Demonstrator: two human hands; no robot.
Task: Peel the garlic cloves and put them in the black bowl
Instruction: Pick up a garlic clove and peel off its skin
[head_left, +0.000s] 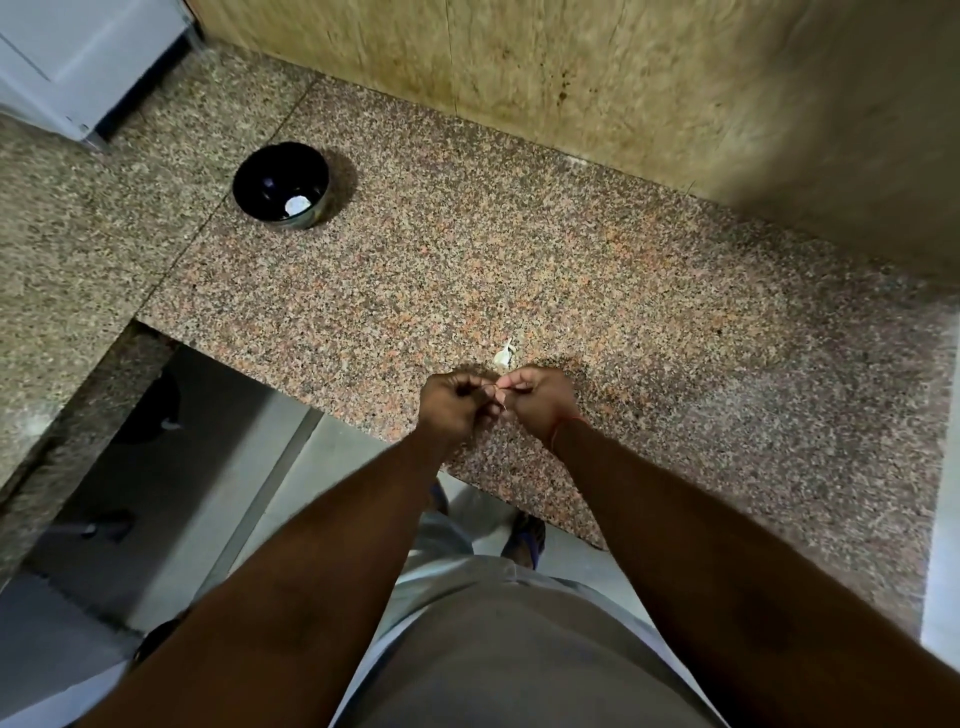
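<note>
Bowl (280, 183): stood on the desk (623, 312), far left, well apart from the hands.
Garlic clove (503, 355): lay on the desk, just beyond both hands.
Hands: left hand (454, 402) beside right hand (537, 400), touching.

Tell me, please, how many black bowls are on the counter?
1. The black bowl stands on the granite counter, far left of both hands, with something pale inside.
</note>
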